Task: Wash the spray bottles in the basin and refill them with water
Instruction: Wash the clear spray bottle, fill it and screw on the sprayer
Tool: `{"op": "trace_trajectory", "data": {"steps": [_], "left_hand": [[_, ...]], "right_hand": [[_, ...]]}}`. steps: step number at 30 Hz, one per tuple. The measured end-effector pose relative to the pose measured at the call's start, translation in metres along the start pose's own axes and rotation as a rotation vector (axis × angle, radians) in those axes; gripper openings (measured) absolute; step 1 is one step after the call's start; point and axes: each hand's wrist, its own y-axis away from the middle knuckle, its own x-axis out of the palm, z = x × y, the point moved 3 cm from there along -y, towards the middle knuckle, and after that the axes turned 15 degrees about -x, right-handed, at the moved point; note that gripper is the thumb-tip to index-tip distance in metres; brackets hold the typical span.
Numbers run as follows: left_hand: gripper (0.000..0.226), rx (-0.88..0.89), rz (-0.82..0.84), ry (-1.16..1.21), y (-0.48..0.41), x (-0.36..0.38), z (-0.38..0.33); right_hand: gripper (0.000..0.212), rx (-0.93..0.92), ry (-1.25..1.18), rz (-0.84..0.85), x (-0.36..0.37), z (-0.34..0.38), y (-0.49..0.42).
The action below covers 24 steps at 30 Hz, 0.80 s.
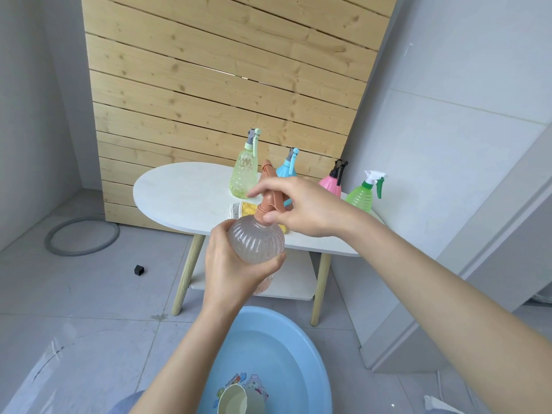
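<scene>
left hand (236,265): grip wrapped round the belly of the clear bottle (257,242), holding it up in the air just in front of the bench (185,192)
right hand (301,204): grip pinched on the brown spray head (270,201), fingers over the top, thumb down by the collar
clear bottle: ribbed, faintly pink, pretty much upright, level with the bench's front edge. Honestly can't tell if there's water in it
basin (313,354): blue, on the floor in front of the bench, right under the held bottle, with water in it and a cartoon print on the bottom
cup (233,400): cream coloured, sitting in the basin on the side farthest from the bench
yellow-green bottle (243,171): standing near the middle of the bench top, mint spray head on
blue bottle (286,170): on the bench just right of that one, mostly hidden behind the right hand
pink bottle (331,182): on the bench further right, black spray head
green bottle (361,197): at the bench's right end, white and green trigger
yellow cloth (248,209): lying flat on the bench in front of the yellow-green bottle
lower shelf (286,288): white, under the bench top between the legs
grey ring (82,237): on the floor left of the bench
black block (139,270): tiny, on the floor left of the bench legs
slat panel (224,70): pale wood, right behind the bench
</scene>
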Motion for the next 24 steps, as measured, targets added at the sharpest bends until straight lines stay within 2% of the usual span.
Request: {"op": "trace_trajectory", "data": {"steps": [2, 4, 10, 14, 18, 24], "left_hand": [[0.083, 0.000, -0.008, 0.001, 0.000, 0.000, 0.000], [0.086, 0.001, -0.024, -0.015, -0.001, -0.001, 0.001], [0.085, 0.002, -0.015, -0.013, -0.001, -0.001, 0.000], [0.078, -0.019, 0.043, 0.003, -0.002, -0.002, -0.001], [0.086, -0.048, 0.094, 0.021, 0.001, -0.001, -0.001], [0.093, -0.006, -0.018, -0.040, 0.007, 0.006, -0.002]], "right_hand": [[0.020, -0.007, -0.020, -0.099, 0.003, -0.001, 0.001], [0.013, -0.013, 0.003, -0.174, 0.010, 0.000, 0.002], [0.014, -0.084, 0.122, -0.217, 0.017, 0.008, 0.002], [0.036, -0.004, -0.081, -0.137, 0.008, 0.007, 0.001], [0.032, 0.016, -0.197, -0.241, 0.013, 0.004, 0.003], [0.023, 0.044, -0.127, -0.468, 0.027, 0.007, 0.011]]}}
